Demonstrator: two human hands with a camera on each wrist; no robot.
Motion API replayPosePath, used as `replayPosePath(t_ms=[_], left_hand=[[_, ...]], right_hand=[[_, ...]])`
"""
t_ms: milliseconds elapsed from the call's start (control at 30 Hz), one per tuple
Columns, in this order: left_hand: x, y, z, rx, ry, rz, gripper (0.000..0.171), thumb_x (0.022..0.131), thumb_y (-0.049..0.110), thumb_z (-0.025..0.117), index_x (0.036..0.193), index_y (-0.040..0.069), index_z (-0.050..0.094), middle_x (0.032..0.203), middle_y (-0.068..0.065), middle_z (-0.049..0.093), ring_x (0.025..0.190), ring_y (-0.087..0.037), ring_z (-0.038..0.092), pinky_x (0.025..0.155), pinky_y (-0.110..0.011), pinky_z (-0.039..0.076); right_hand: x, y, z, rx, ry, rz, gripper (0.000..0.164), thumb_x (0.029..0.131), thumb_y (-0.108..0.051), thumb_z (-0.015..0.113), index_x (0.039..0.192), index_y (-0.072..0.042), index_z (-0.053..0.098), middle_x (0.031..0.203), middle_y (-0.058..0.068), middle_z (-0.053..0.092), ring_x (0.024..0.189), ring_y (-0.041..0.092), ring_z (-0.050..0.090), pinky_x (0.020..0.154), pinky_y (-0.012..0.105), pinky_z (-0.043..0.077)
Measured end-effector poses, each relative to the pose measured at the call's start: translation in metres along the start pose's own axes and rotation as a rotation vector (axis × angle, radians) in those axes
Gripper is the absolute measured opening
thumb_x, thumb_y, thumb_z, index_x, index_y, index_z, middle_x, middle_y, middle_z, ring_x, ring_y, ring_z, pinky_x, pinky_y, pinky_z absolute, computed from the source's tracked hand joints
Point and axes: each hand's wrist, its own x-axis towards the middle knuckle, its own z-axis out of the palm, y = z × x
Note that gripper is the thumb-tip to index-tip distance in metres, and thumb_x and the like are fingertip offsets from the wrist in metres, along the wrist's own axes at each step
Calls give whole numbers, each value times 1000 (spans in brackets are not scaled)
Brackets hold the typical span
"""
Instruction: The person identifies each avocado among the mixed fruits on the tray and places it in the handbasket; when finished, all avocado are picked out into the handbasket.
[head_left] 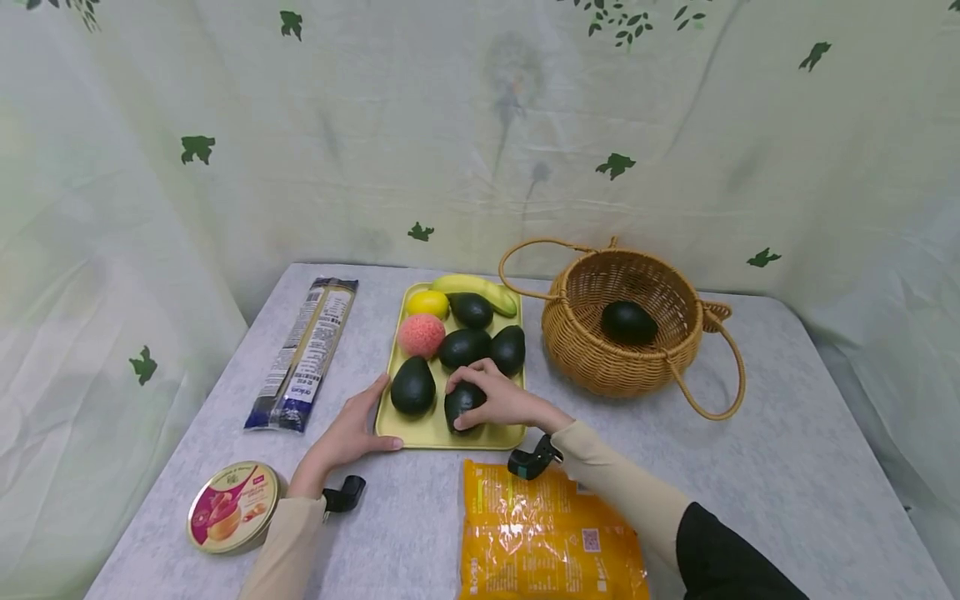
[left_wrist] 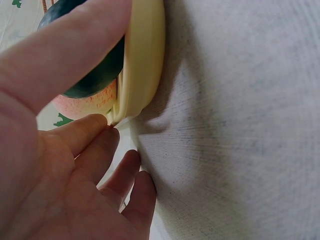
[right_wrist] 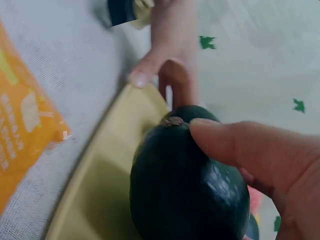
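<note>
A person's left hand [head_left: 352, 429], thumb and fingers extended and not wrapped round anything, touches the near left corner of a shallow, pale yellow rectangular tray [head_left: 427, 437]. The right hand [head_left: 501, 400] grasps a dark green, glossy, egg-shaped avocado [head_left: 463, 402] between thumb and fingers, at the tray's near right part; whether it touches the tray cannot be told. A second such avocado [head_left: 412, 387] lies between the hands; beyond are three more, a round, speckled pink fruit [head_left: 422, 335], a yellow lemon-like fruit [head_left: 427, 304] and a yellow banana [head_left: 480, 292].

Nearest the person, a shiny orange plastic packet [head_left: 547, 533] bears a square code and writing too small to read. A round, shallow tin [head_left: 232, 508] has a red-and-cream lid picturing fruit. A long blue-and-white packet [head_left: 303, 358] shows dense upside-down print.

All stand on a pale grey, cloth-textured table [head_left: 787, 467]. Farther right, a brown woven wicker basket [head_left: 592, 367] holds one dark avocado [head_left: 628, 323]. Behind hangs a whitish curtain [head_left: 412, 125] printed with green leaves and birds.
</note>
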Motion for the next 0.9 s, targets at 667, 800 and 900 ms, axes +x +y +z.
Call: replayPosePath(t_ms=[667,800,900], left_hand=[[0,1,1,-19,-6,-9,104,71,21,85,146,-13,21,150,-31,22,136,-48,20,109,-59,15],[0,1,0,-17,-6,-10,105,71,22,85,146,-13,21,150,-31,22,136,-48,20,110,-59,15],[0,0,0,-13,-7,-9,105,71,22,85,146,-13,20,150,-31,22,136,-48,20,110,-59,15]], right_hand=[[-50,-18,-92,357,36,-72,44,85,-17,73,124,-18,53,139,-1,39,117,32,44,93,45,41],[-64,-16,-116,375,97,-62,45,86,-15,72,126,-16,51,144,1,35,121,34,44,92,45,44],[-74,-13,-134,403,131,-57,47,87,-13,71,128,-14,49,146,5,33,123,36,42,92,47,45]])
